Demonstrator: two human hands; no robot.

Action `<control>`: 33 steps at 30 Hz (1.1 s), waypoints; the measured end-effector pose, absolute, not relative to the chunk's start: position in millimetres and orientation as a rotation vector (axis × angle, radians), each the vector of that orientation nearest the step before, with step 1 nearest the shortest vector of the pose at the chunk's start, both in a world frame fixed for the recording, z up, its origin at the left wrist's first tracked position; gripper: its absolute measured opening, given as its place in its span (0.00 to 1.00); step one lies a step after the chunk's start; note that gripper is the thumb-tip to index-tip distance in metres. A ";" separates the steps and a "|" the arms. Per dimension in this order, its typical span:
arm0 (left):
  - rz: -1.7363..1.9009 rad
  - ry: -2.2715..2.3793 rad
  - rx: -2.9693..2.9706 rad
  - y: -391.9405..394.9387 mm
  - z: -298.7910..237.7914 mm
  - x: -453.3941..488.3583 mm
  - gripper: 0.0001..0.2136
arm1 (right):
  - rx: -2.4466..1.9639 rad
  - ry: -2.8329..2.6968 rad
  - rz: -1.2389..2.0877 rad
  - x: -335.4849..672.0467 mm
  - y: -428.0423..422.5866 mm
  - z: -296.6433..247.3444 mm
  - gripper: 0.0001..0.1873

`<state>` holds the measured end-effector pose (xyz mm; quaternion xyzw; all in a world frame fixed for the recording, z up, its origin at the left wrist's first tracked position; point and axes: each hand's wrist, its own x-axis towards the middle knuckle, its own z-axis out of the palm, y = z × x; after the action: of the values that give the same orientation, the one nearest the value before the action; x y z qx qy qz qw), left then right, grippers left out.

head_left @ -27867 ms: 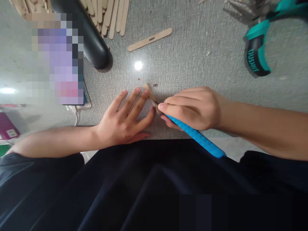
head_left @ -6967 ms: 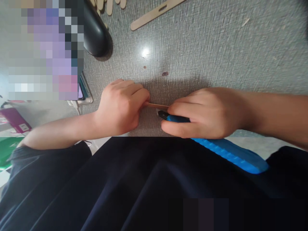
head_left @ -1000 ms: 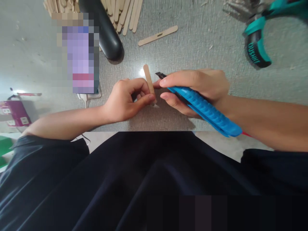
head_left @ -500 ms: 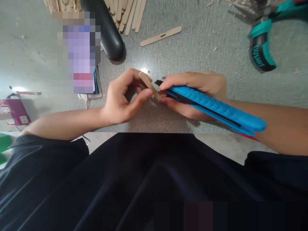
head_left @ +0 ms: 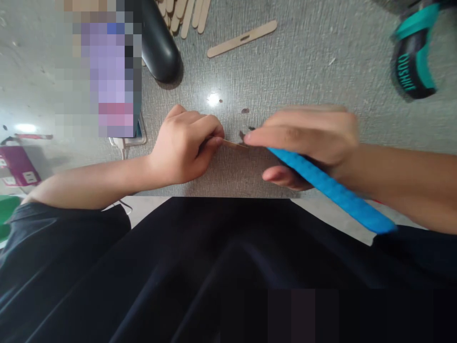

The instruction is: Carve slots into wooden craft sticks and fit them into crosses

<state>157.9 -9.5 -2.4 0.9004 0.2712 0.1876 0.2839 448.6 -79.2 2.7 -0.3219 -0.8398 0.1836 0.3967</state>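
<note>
My left hand is closed on a wooden craft stick, whose end sticks out to the right between thumb and forefinger. The stick is seen nearly edge-on, and its other end is hidden in the fist. My right hand grips a blue utility knife, its handle slanting down to the right across the wrist. The forefinger reaches toward the stick's free end, while the thumb hangs apart below. Motion smears this hand, and I cannot tell whether the blade touches the stick.
Beyond the hands lies a craft stick with a slot at its middle. A pile of craft sticks and a black rounded case are at the upper left. Teal-and-black pliers lie upper right. A purple power socket is far left.
My left hand has turned over and closed, so the stick went from tilted up to nearly flat. My right hand shifted right, the knife handle swung lower and the thumb came away.
</note>
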 end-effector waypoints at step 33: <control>0.399 0.820 2.299 -16.1 9.4 162.1 0.13 | -0.629 -2.579 0.261 443.9 -73.8 2.6 0.12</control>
<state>162.1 -16.1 9.4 0.8781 0.3134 0.1524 0.3279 443.9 -73.8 2.6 -0.2293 -0.9398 0.0951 0.2350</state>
